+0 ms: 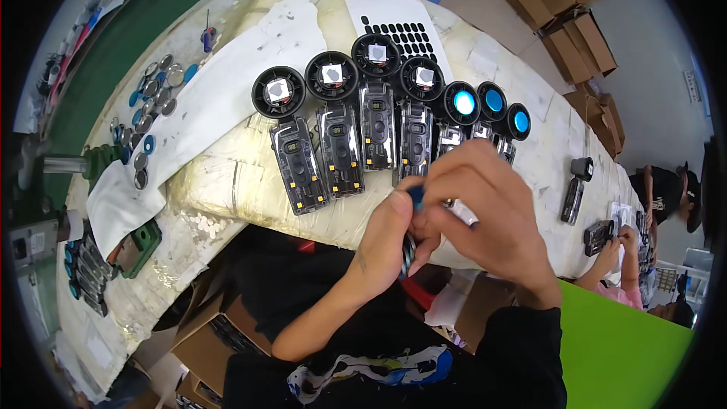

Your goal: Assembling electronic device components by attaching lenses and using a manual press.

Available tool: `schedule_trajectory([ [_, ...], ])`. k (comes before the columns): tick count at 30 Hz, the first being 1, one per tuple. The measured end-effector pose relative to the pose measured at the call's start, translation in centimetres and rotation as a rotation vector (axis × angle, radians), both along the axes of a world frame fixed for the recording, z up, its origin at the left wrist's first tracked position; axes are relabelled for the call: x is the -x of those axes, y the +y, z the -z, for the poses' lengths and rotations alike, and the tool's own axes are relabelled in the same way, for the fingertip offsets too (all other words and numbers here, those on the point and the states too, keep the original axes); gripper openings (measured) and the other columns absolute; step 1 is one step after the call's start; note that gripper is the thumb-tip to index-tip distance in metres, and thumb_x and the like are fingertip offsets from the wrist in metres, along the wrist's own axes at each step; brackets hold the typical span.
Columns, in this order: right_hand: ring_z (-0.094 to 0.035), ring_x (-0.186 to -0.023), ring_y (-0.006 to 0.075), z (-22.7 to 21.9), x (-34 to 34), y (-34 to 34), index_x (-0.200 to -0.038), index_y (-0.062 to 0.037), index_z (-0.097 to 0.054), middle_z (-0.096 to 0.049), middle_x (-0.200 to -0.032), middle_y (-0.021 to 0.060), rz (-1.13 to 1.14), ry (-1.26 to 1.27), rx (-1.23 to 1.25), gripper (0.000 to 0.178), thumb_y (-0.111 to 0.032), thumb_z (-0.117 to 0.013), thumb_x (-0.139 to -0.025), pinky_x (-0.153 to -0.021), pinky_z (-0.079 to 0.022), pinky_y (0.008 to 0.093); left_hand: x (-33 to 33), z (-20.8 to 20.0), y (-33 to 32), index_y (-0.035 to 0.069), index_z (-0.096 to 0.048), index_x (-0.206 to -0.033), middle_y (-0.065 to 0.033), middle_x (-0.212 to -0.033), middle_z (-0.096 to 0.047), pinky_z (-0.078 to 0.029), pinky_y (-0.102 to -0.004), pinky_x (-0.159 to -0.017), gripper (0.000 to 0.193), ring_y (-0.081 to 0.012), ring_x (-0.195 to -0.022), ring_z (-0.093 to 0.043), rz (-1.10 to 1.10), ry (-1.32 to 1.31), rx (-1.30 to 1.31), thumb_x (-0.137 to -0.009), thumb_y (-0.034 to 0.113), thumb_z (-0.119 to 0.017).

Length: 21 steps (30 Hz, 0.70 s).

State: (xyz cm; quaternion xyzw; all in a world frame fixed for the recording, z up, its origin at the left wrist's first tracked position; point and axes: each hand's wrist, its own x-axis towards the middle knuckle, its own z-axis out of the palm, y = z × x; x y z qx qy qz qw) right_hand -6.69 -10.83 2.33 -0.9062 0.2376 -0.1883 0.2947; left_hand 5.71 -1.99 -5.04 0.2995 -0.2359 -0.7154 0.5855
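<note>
My left hand [381,241] is closed around a small stack of round, silver-edged discs [408,257]. Between the fingertips of both hands is a blue disc [416,195], partly covered. My right hand [496,216] pinches at it, its fingers bent and slightly blurred. Just beyond my hands stand several handheld fans in a fanned row, with clear dark bodies [339,150] and round black heads. White squares show at the centre of the left heads, such as this fan head [332,75]. Blue discs cover the centres of the right ones, like this head [463,103].
Loose silver and blue discs [163,91] lie at the left by a white cloth [219,83]. Behind the fans is a white sheet of black stickers [405,34]. A screwdriver [207,36] lies far left. Another person's hands [617,254] work at the right; cardboard boxes [572,45] stand beyond.
</note>
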Motion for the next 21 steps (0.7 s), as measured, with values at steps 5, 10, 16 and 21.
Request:
schedule_trajectory([
  [5,-0.062,-0.074,0.0236,2.0,0.9,0.9,-0.091,-0.0052,-0.064,-0.064,-0.097,0.0086,0.185,-0.16,0.445,0.025,-0.002,-0.073,-0.068,-0.059,-0.05,0.0312,-0.6,-0.6,-0.2,0.0,-0.048,-0.121,-0.0019,-0.058,-0.046,-0.034,-0.0209,-0.044,0.047,-0.0066,-0.046,-0.041,-0.004,-0.04,0.057,-0.107,0.041,-0.028],
  [10,-0.066,-0.081,0.025,2.3,1.2,1.3,-0.096,-0.0054,-0.067,-0.066,-0.105,0.0115,0.202,-0.165,0.406,0.028,-0.002,-0.073,-0.07,-0.064,-0.054,0.0319,-1.2,-1.5,-0.1,-0.001,-0.055,-0.125,0.0016,-0.059,-0.046,-0.032,-0.0208,-0.047,0.033,-0.0034,-0.051,-0.039,-0.083,-0.356,-0.003,-0.105,0.021,-0.04],
  [16,-0.067,-0.081,0.0263,1.6,1.1,0.5,-0.096,-0.0062,-0.066,-0.066,-0.106,0.0113,0.124,-0.069,0.494,0.026,-0.004,-0.075,-0.072,-0.064,-0.055,0.0328,-1.7,-2.2,0.0,-0.001,-0.056,-0.13,0.0038,-0.06,-0.042,-0.03,-0.0214,-0.05,0.033,-0.0021,-0.055,-0.036,-0.101,-0.542,-0.001,-0.102,0.014,-0.047],
  [21,-0.065,-0.085,0.0265,0.5,0.5,-3.9,-0.096,-0.0062,-0.067,-0.066,-0.1,0.0076,0.227,-0.073,0.458,0.026,-0.005,-0.076,-0.071,-0.069,-0.053,0.0342,-2.1,-2.1,0.0,0.001,-0.052,-0.135,0.0068,-0.062,-0.039,-0.028,-0.021,-0.051,0.037,-0.0019,-0.057,-0.034,-0.076,-0.389,-0.012,-0.1,0.012,-0.049],
])
